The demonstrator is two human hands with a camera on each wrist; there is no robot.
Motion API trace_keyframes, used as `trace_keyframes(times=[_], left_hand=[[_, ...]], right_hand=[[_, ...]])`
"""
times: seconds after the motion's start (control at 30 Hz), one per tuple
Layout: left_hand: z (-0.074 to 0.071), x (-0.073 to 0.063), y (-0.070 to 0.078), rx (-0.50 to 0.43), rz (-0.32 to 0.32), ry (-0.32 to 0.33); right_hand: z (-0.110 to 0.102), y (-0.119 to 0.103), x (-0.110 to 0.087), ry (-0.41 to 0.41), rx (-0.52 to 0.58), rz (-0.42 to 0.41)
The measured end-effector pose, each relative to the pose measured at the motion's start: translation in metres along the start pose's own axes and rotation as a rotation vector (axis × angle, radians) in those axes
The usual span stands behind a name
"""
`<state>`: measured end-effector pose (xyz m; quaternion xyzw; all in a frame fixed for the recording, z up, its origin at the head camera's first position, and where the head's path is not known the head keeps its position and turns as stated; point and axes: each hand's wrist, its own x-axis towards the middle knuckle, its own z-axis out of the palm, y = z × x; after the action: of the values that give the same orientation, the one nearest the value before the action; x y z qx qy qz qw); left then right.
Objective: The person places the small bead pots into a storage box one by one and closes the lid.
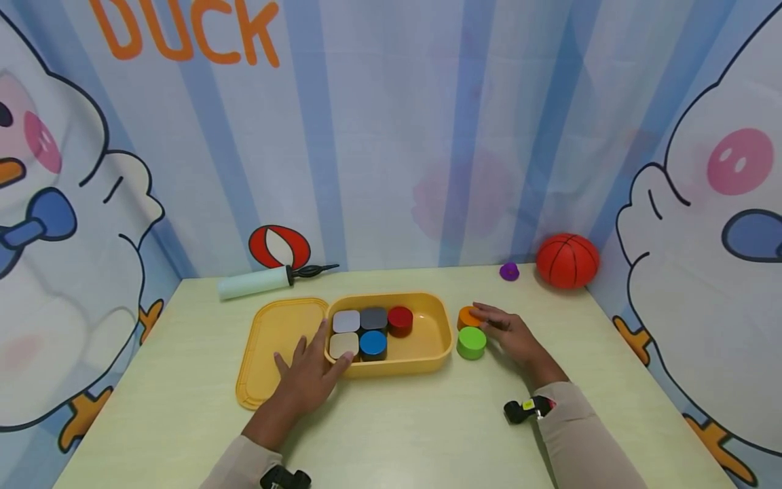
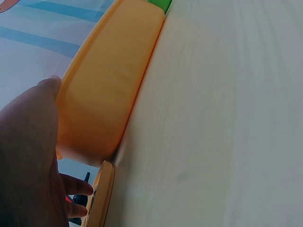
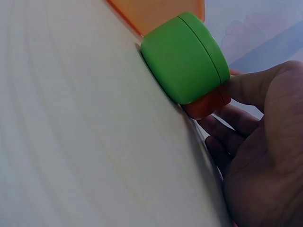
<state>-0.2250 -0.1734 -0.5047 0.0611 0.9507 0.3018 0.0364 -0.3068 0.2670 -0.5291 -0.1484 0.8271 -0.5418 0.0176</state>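
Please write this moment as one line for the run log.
left hand: touches yellow box | right hand: holds orange container | green container: beside orange one | yellow lid: beside box

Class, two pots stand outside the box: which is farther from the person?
The orange pot, by the right hand. It stands beyond the green pot, which sits in front and partly hides it in the head view.
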Motion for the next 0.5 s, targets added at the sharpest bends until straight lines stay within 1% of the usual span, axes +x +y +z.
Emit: trace_keyframes(times=[0.23,0.5], left_hand=[[0.0005,0.0004,-0.0004,0.003,0.001,0.000],[0.0011,0.0003,-0.0006,0.004,0.001,0.006]], right_hand=[[0.0000,-0.0014,-0.0003,0.006,0.000,0.016],[-0.0001,-0.0034,-0.0008,0.016,-0.044,0.020]])
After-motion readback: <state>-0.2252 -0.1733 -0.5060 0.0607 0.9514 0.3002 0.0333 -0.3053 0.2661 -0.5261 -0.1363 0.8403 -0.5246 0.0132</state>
